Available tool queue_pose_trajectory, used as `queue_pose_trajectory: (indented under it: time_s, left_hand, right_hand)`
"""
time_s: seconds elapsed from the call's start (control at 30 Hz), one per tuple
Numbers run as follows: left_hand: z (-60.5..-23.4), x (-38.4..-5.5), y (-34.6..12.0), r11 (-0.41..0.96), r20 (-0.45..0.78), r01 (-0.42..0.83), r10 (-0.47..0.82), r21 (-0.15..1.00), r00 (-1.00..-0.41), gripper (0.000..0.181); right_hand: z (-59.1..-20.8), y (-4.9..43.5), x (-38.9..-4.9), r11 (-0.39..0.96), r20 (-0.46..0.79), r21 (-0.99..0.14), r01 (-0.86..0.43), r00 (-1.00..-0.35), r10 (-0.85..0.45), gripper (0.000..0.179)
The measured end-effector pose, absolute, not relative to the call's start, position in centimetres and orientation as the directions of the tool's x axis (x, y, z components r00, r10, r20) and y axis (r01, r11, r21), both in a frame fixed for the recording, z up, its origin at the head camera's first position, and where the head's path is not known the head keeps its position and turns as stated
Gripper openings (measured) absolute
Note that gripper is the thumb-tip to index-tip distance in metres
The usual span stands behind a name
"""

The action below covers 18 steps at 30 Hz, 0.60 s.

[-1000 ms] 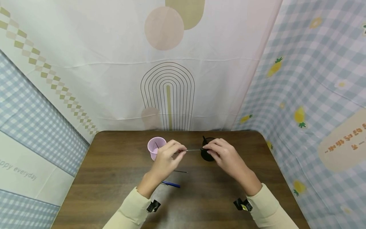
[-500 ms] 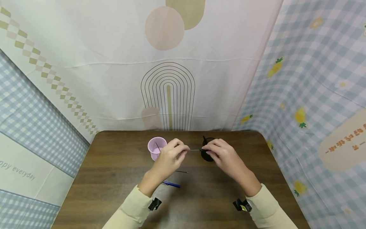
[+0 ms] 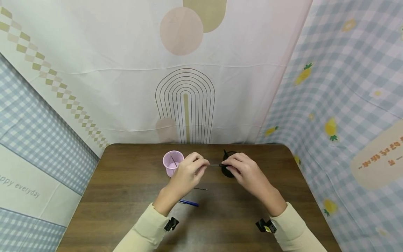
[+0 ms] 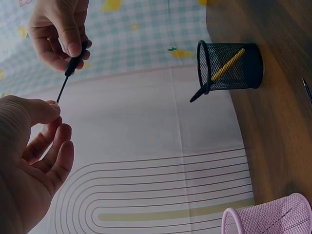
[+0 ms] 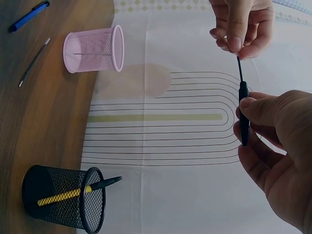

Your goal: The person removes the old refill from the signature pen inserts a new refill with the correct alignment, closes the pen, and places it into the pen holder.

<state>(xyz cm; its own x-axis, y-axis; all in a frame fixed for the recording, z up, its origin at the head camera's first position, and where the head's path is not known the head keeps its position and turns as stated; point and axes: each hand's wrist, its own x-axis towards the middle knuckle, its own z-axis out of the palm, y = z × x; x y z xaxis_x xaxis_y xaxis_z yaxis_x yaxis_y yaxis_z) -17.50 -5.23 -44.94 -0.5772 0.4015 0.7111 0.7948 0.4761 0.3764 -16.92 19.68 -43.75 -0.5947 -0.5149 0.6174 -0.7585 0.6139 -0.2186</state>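
Wood, brown: one table (image 3: 132, 213), bearing black cup and lying beneath it.

Hands, two, raised higher than black cup and apart from it. Right hand (image 3: 247, 171): thumb and fingers curled round barrel. Left hand (image 3: 185, 171): thumb and fingertips pinching refill.

Black cup (image 5: 63, 197): mesh, upright on table. Landmark for all entries.

Pink cup (image 5: 92, 51): mesh, left of black cup.

Yellow pen (image 4: 228, 65): leaning inside black cup, dark end above the rim.

Blue pen (image 5: 29, 17): on table, left of black cup and nearer the person.

Barrel (image 5: 244, 114): black, pen-like, ribbed toward refill; held higher than black cup. Judged light, stiff, hard to break. Ribs should give best purchase; smooth tapered end likelier to slip.

Loose rod (image 5: 34, 62): on table, left of black cup, between it and blue pen in depth.

Refill (image 5: 240, 68): dark, slender, spanning from barrel to left hand, higher than black cup. Depth inside barrel not shown. Judged very light, slightly springy; may bend if pushed off-line. Best pinched close to barrel, pulled or pushed straight.
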Motion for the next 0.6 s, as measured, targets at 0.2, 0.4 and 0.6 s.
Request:
queue_pose_trajectory:
  time_s: [0.2,0.4,0.6]
  left_hand:
    - [-44.96,-17.53,-5.24,0.478,0.709,0.795,0.405,0.375,-0.578,0.012]
    - [-45.09,-17.56,-5.34,0.483,0.710,0.792,0.401,0.373,-0.579,0.012]
    - [-45.23,-17.56,-5.43,0.476,0.712,0.793,0.397,0.380,-0.580,0.013]
  right_hand:
    - [-43.85,19.59,-16.97,0.609,0.612,-0.227,-0.760,-0.597,-0.518,0.027]
    - [-43.79,19.59,-16.97,0.611,0.603,-0.235,-0.756,-0.606,-0.519,0.025]
    - [-43.79,19.55,-17.02,0.615,0.601,-0.238,-0.752,-0.611,-0.516,0.025]
